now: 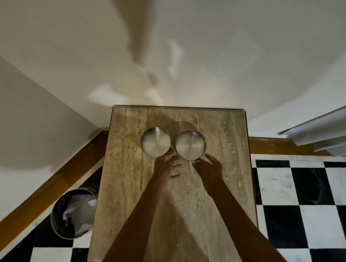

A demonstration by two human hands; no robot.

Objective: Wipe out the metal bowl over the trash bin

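Two metal bowls sit side by side on the table (pixel 215 193); left bowl (pixel 155 142), right bowl (pixel 190 144). Both hands reach in with fingers spread, gripping nothing; left hand (pixel 167 166) near both, right hand (pixel 209 168) at the right bowl's rim; bin (pixel 73 213) on the floor, left.

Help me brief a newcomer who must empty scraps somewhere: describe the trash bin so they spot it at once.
Start at the tall beige stone-topped table standing on the black-and-white checkered floor. Look down past its left edge to the floor by the wooden skirting. The round shiny metal trash bin stands there, holding crumpled white paper; unlike the two shallow round metal bowls on the tabletop, it is deep and floor-standing.
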